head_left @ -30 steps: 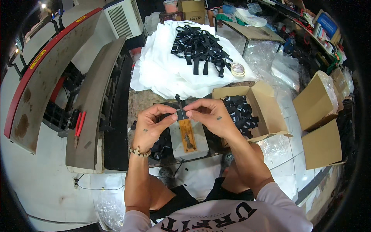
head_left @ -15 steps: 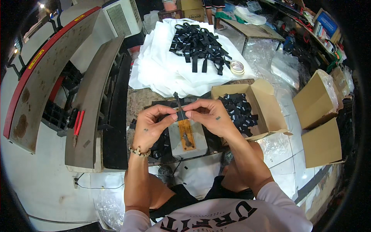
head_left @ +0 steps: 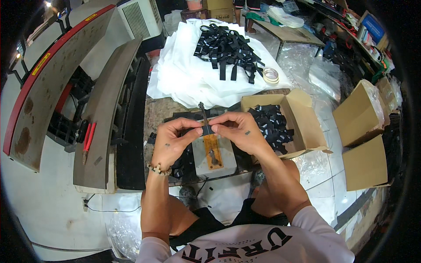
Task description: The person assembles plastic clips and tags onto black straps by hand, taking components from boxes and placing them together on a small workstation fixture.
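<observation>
Between the fingertips of my left hand (head_left: 174,141) and my right hand (head_left: 237,130) is a small black fabric strip (head_left: 208,130), pinched at both ends. It lies over the upper part of a small device with a yellowish-brown plate (head_left: 212,151) on a light grey block (head_left: 202,165). A thin dark metal arm (head_left: 203,110) rises behind the strip. To the right, an open cardboard box (head_left: 301,120) holds many small black pieces (head_left: 269,127). Beyond my hands a heap of black strips (head_left: 229,49) rests on a white cloth pile (head_left: 175,70).
A roll of tape (head_left: 270,76) sits on the white cloth. Red-handled pliers (head_left: 89,139) lie on a brown board (head_left: 103,118) at the left. More cardboard boxes (head_left: 362,160) stand at the right. Another person's legs (head_left: 250,17) show at the far top.
The view has shifted very slightly. Both hands keep their pinch on the black strip, with hardly any visible movement.
</observation>
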A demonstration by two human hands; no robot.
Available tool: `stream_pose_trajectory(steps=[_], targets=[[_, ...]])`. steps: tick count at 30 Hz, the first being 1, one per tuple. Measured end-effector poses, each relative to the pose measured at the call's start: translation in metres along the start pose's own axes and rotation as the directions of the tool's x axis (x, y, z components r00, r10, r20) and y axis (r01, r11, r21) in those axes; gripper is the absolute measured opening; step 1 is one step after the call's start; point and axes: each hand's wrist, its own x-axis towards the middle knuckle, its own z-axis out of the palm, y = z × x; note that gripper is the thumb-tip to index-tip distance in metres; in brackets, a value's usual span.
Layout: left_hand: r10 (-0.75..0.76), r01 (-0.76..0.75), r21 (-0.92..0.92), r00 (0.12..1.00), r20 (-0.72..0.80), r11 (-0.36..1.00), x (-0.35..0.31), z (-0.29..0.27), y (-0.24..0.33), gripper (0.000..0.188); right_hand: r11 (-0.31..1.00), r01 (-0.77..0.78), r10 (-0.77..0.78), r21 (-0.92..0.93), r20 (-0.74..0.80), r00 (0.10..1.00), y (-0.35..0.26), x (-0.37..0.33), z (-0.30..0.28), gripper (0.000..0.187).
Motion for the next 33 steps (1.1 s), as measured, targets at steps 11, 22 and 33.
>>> stream_pose_trajectory(steps=[11, 22, 33], targets=[[-0.004, 0.004, 0.004, 1.000, 0.008, 1.000, 0.000, -0.001, -0.002, 0.013, 1.000, -0.009, 0.009, 0.028, 0.016, 1.000, 0.000, -0.001, 0.001, 0.016], [0.022, -0.020, 0.084, 1.000, -0.018, 0.996, -0.006, -0.006, 0.006, 0.011, 0.980, 0.062, -0.079, -0.191, -0.086, 0.993, 0.031, 0.009, -0.038, 0.013], [0.097, -0.079, 0.133, 0.986, -0.133, 0.988, -0.024, -0.019, 0.017, 0.017, 0.825, 0.105, -0.234, -0.555, -0.166, 0.958, 0.020, 0.013, -0.058, 0.013]])
